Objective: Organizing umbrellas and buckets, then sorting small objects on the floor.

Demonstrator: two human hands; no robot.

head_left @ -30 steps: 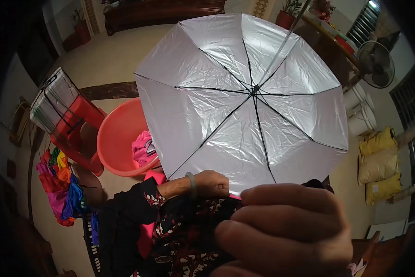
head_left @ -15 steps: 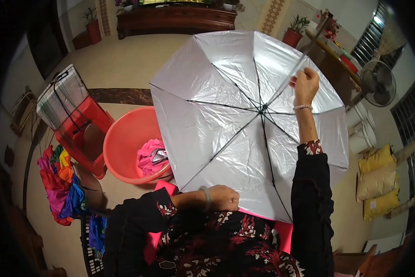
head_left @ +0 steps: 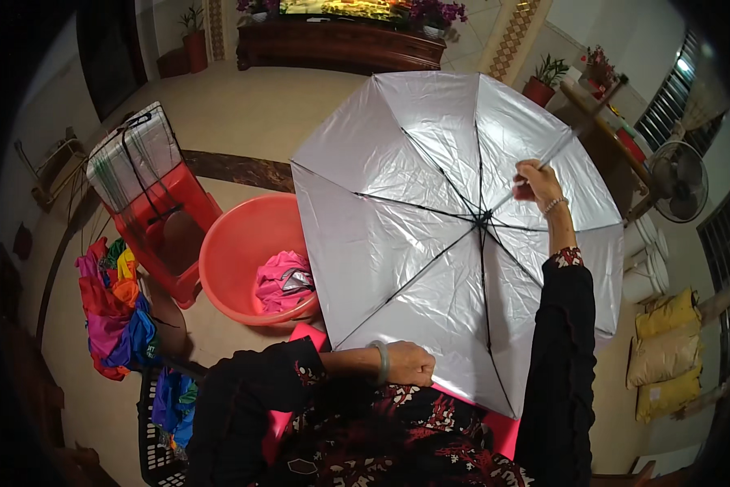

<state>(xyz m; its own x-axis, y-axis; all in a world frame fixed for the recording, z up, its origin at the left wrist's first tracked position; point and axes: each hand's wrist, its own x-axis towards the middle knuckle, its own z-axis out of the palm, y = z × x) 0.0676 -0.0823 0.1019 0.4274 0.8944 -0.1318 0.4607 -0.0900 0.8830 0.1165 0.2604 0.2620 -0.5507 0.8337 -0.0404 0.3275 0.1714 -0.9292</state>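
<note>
A large open umbrella [head_left: 413,268] lies with its silver inside facing me, its black ribs spreading from the hub. Its shaft rises toward the far right and ends in a dark handle [head_left: 612,93]. My right hand [head_left: 541,185] has its fingers curled around the shaft a little above the hub. At the umbrella's near edge, my left hand [head_left: 409,363] is closed in a fist on the rim, where a pink border shows. What lies inside that fist is hidden.
Left of the umbrella stands a red basin [head_left: 219,264] holding pink fabric [head_left: 284,282]. Beyond it is a red stool [head_left: 166,243] bearing a wrapped box [head_left: 135,154]. Colourful fabric [head_left: 113,316] is heaped at the left, near a black crate [head_left: 158,454]. Yellow sacks [head_left: 665,394] and a fan [head_left: 677,183] are right.
My right hand has come down onto the shaft and closed around it. The left hand keeps its place at the rim. The whole view has shifted slightly.
</note>
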